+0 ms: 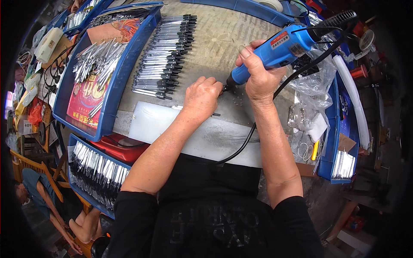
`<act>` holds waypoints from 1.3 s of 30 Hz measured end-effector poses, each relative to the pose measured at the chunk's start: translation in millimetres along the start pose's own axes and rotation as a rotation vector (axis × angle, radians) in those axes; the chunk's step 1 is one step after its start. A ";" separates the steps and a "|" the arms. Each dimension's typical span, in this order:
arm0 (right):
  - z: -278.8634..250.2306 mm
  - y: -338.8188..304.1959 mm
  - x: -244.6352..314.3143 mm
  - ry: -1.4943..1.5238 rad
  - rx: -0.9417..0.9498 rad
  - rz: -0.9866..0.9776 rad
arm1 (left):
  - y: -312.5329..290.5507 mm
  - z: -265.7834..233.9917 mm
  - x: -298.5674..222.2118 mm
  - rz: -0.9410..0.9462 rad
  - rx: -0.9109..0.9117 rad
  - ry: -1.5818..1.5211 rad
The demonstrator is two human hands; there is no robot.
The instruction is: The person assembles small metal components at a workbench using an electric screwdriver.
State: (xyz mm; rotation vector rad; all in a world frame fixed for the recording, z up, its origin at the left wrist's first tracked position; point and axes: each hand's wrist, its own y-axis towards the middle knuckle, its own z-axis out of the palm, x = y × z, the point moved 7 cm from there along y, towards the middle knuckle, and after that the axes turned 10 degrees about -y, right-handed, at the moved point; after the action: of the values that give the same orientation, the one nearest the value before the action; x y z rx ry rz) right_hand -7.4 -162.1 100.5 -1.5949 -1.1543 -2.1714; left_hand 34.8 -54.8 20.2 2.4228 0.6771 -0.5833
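My right hand [263,79] is wrapped around a blue corded electric screwdriver [279,49], tilted with its black nose down and left. That nose meets the fingertips of my left hand [201,96], low over the bench. The left fingers are curled closed, and what they pinch is mostly hidden under them. A thin dark end [216,114] shows beside the left wrist. Tiny screws [238,99] lie scattered right of the screwdriver's nose. Beyond my left hand, slim silver pieces with black ends [161,62] lie side by side in a long row.
On the left, a blue tray [112,92] holds loose silver pieces and a red printed sheet. A lower blue tray [79,182] is packed with similar pieces. Clear plastic bags [316,81] and another blue tray [329,161] stand right. A person [47,202] sits at lower left.
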 end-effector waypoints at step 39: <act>-78.4 -7.3 4.2 0.146 -0.326 -0.054 | -18.3 -32.4 8.5 0.109 0.285 -0.034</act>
State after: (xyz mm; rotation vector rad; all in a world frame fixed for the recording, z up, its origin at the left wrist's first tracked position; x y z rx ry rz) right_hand -69.4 -210.2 92.4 -1.5015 -0.8440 -2.5689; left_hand 39.1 -19.1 33.0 2.6851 0.4704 -0.7163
